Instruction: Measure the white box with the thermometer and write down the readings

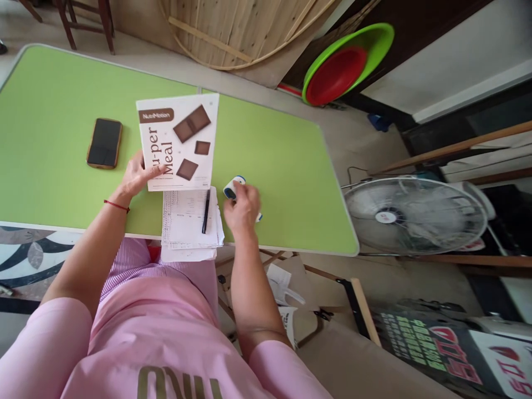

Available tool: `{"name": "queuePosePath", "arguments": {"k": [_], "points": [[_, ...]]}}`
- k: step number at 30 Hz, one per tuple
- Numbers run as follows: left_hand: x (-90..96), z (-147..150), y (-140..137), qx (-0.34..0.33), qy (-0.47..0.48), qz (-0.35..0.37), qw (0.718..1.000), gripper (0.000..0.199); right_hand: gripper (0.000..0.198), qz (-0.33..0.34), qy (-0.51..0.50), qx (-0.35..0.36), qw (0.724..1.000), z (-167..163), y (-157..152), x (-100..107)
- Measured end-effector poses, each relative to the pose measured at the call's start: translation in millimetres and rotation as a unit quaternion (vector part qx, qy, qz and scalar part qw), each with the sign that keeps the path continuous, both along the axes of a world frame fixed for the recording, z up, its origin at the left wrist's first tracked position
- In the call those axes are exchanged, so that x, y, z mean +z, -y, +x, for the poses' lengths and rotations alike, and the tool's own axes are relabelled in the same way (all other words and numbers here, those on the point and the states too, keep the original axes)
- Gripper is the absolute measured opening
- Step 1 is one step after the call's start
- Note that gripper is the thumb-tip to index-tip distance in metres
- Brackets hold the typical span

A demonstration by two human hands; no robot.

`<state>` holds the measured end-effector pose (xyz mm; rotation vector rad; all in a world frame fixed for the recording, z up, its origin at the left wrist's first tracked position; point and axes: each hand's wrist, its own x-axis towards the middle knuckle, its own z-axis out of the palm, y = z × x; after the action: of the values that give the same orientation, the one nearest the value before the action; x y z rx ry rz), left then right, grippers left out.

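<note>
The white cardboard box printed with brown chocolate squares [178, 143] lies flat on the light green folding table [270, 149], its long axis running away from the person and its lettering turned sideways, while the left hand [137, 176] rests open with fingers spread on its near-left corner, seemingly to pin it in place. Just right of it, the right hand [241, 206] is curled around a small white-and-blue object [233, 186] (mostly hidden). A black pen [206, 210] lies on a stack of printed papers [189, 221] between the hands, and a dark smartphone in a brown case [104, 143] sits further left.

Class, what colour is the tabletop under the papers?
Bright green tabletop, clearest in the head view.
</note>
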<state>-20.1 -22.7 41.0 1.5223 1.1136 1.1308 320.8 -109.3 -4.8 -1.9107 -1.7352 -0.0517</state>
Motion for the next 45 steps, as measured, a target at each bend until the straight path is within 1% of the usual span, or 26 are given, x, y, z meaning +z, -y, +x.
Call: {"name": "queuePosePath", "arguments": {"k": [1, 2, 3, 5, 6, 7, 8, 9, 10, 11, 12, 14, 15, 17, 18, 21, 26, 30, 32, 34, 37, 41, 45], "points": [[0.0, 1, 1, 0.001, -0.015, -0.017, 1.000, 0.096, 0.039, -0.022, -0.001, -0.049, 0.999, 9, -1, 4], [-0.4, 3, 2, 0.006, -0.033, -0.032, 0.999, 0.095, 0.036, -0.059, -0.008, -0.086, 0.995, 18, -3, 9], [-0.9, 4, 3, 0.008, -0.052, -0.045, 0.998, 0.094, 0.032, -0.104, -0.020, -0.109, 0.988, 26, -4, 13], [-2.7, 6, 4, 0.012, -0.079, -0.058, 0.995, 0.093, 0.023, -0.180, -0.058, -0.123, 0.974, 36, -5, 20], [-3.7, 6, 5, 0.011, -0.083, -0.059, 0.995, 0.092, 0.021, -0.191, -0.083, -0.122, 0.970, 36, -3, 24], [-4.7, 6, 5, 0.009, -0.082, -0.055, 0.995, 0.092, 0.022, -0.178, -0.115, -0.118, 0.970, 33, 0, 27], [-5.7, 6, 5, 0.005, -0.081, -0.049, 0.996, 0.092, 0.026, -0.146, -0.156, -0.109, 0.971, 26, 5, 30], [-6.6, 5, 4, 0.002, -0.079, -0.040, 0.996, 0.092, 0.030, -0.104, -0.205, -0.092, 0.969, 15, 13, 32], [-7.4, 5, 4, -0.001, -0.077, -0.031, 0.997, 0.093, 0.035, -0.063, -0.264, -0.063, 0.960, 0, 22, 34], [-8.1, 5, 4, -0.003, -0.074, -0.022, 0.997, 0.094, 0.037, -0.039, -0.327, -0.023, 0.944, -18, 32, 35], [-8.7, 5, 3, -0.005, -0.069, -0.014, 0.997, 0.095, 0.037, -0.034, -0.383, 0.021, 0.923, -38, 42, 35], [-9.7, 5, 2, -0.012, -0.058, -0.001, 0.998, 0.096, 0.037, -0.065, -0.468, 0.101, 0.875, -79, 58, 34], [-10.0, 5, 1, -0.016, -0.050, 0.003, 0.999, 0.097, 0.037, -0.085, -0.498, 0.119, 0.855, -98, 63, 33], [-10.5, 5, 1, -0.027, -0.037, 0.010, 0.999, 0.098, 0.039, -0.102, -0.549, 0.107, 0.823, -126, 65, 32], [-10.6, 5, 1, -0.030, -0.034, 0.013, 0.999, 0.099, 0.041, -0.107, -0.565, 0.093, 0.813, -135, 64, 32], [-11.8, 3, 1, -0.037, -0.032, 0.019, 0.999, 0.098, 0.044, -0.111, -0.587, 0.063, 0.800, -144, 57, 35], [-19.4, -4, -4, -0.030, -0.027, 0.033, 0.999, 0.097, 0.050, -0.126, -0.604, 0.048, 0.786, -147, 57, 42], [-26.2, -9, -10, -0.027, -0.003, 0.049, 0.998, 0.088, 0.049, -0.119, -0.614, 0.037, 0.779, -157, 57, 44], [-26.6, -10, -11, -0.021, -0.010, 0.050, 0.998, 0.085, 0.048, -0.121, -0.620, 0.035, 0.774, -161, 55, 45], [-24.3, -12, -11, -0.018, -0.027, 0.044, 0.999, 0.085, 0.047, -0.126, -0.626, 0.036, 0.769, -162, 53, 46], [-17.4, -14, -11, -0.031, -0.037, 0.042, 0.998, 0.088, 0.047, -0.126, -0.638, 0.042, 0.759, -164, 51, 50], [-7.6, -16, -14, -0.058, -0.048, 0.055, 0.996, 0.091, 0.051, -0.109, -0.666, 0.056, 0.736, -170, 48, 56], [-2.7, -18, -18, -0.059, -0.065, 0.055, 0.995, 0.095, 0.056, -0.100, -0.683, 0.071, 0.720, -174, 45, 59]]}}
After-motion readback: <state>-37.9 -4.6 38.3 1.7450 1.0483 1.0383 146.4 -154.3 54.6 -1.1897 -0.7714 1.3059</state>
